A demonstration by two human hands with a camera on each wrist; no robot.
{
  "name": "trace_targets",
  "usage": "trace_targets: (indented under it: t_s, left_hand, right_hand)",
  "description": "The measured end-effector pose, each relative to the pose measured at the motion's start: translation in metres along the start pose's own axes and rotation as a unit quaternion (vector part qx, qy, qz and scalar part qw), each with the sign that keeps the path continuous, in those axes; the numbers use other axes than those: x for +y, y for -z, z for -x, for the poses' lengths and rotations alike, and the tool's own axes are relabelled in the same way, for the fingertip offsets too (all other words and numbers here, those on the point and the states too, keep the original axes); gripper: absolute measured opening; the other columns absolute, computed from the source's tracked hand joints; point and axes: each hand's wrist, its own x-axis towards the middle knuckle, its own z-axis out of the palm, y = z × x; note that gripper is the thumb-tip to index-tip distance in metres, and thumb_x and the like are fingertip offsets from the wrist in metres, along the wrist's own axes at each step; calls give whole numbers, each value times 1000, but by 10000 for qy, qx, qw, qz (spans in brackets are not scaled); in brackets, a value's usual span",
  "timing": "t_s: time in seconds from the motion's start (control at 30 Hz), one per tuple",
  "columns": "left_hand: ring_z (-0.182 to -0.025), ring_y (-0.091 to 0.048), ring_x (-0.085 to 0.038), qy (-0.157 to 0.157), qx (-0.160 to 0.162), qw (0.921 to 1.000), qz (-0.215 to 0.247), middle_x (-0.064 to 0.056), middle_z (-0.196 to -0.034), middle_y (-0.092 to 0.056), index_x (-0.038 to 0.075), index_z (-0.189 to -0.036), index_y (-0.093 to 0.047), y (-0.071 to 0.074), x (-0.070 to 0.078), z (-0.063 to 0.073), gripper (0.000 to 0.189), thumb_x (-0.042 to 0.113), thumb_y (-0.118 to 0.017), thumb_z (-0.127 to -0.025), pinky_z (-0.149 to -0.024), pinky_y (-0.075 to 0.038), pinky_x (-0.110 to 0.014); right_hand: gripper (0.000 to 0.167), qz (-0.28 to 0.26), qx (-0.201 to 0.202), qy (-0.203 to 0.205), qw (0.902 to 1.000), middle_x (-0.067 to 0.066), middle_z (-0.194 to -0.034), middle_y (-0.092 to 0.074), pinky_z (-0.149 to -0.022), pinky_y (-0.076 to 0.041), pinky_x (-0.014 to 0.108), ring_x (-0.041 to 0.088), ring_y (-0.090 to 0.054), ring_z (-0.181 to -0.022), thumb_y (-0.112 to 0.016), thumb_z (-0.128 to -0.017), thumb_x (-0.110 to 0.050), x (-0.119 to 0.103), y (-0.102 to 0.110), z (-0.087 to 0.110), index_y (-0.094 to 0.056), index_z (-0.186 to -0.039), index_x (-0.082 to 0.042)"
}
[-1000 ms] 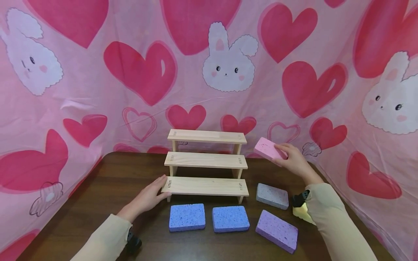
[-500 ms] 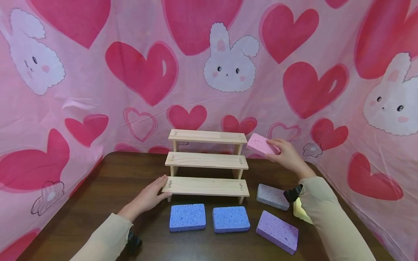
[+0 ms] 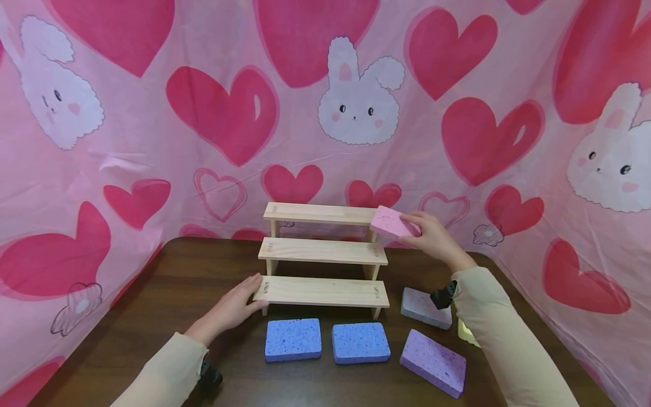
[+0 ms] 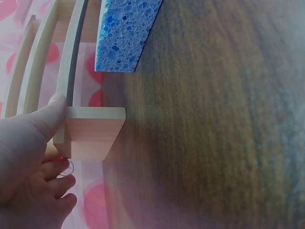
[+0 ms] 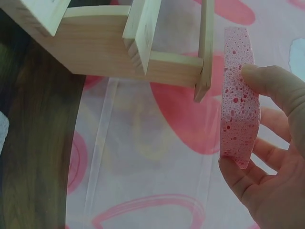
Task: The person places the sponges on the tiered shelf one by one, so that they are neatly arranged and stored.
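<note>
A three-tier wooden step shelf (image 3: 320, 291) stands on the table. My left hand (image 3: 231, 308) holds the left end of its lowest board, the thumb (image 4: 50, 114) on the board's front edge and the other fingers behind it. My right hand (image 3: 432, 237) grips a pink sponge (image 3: 391, 221) in the air by its right end. In the head view the sponge overlaps the right end of the top board. The right wrist view shows the pink sponge (image 5: 236, 100) pinched between thumb and fingers, apart from the top board (image 5: 206, 47).
Two blue sponges (image 3: 293, 339) (image 3: 360, 342) lie before the shelf. To their right are a purple sponge (image 3: 434, 362), a grey sponge (image 3: 424, 307) and a yellow sponge (image 3: 465, 333), partly hidden by the right sleeve. A pink heart-and-rabbit cloth (image 3: 305, 130) hangs behind the table (image 3: 168, 282).
My right hand has carried the pink sponge leftward and slightly up, from beside the shelf to the right end of its top board. My left hand stays on the lowest board.
</note>
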Motion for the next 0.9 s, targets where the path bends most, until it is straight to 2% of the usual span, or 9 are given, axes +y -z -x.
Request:
trace_targets:
  t_s: [0.37,0.63,0.9]
  left_hand:
    - [-130,-27,-39,-97,41,9999,-25,-22,-143,-32,-4,-138,-36,0,-1,0,68,29,-64,-86,-102,-26,-54]
    - [-130,-27,-40,-91,26,9999,-93,-22,-142,-32,-5,-137,-36,1,0,1,68,29,-65,-86,-102,-26,-54]
    - [-131,-26,-39,-50,-13,9999,-107,-22,-143,-32,-5,-137,-37,1,2,1,67,29,-64,-87,-103,-25,-54]
  right_hand:
    - [57,-193,51,321,9993,25,-120,-50,-92,-36,57,39,-44,-106,-73,-77,-18,-12,-10,-11,-53,-126,3]
    - [60,-219,-232,-3,9995,25,-131,-43,-97,-31,58,41,-39,-118,-72,-79,-17,-23,-13,-26,-48,-131,2]
    - [60,-82,-300,324,9990,25,-132,-43,-99,-28,59,41,-37,-119,-73,-78,-14,-38,-19,-38,-48,-130,3]
